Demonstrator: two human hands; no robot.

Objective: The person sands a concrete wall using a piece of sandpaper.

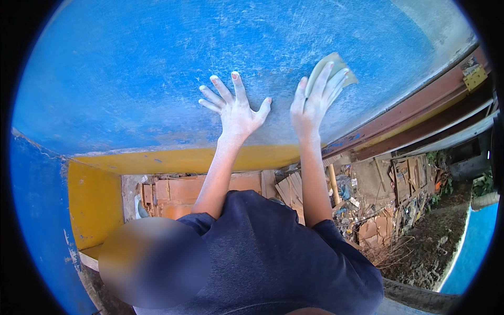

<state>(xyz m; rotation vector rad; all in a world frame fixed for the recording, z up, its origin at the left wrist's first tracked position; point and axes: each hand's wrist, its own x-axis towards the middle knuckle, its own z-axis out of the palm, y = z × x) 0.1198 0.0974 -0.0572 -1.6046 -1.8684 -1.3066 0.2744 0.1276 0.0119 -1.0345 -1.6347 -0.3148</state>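
A blue painted wall (165, 51), scuffed and streaked with white dust, rises in front of me. My left hand (239, 114) lies against its lower part with the fingers spread and nothing held. To the right, my right hand (313, 104) presses a bent, pale sheet, probably sandpaper (349, 78), against the wall. The sheet sticks out past the fingertips, and part of it is hidden under the fingers. White powder coats both hands and runs up to the wrists.
A yellow band (189, 160) runs along the wall's base, meeting a yellow and blue side wall (96, 201) at left. A brown door frame (417, 94) with a yellow hinge (475, 78) borders the right. Flattened cardboard (181, 191) and scattered litter (354, 197) cover the ground.
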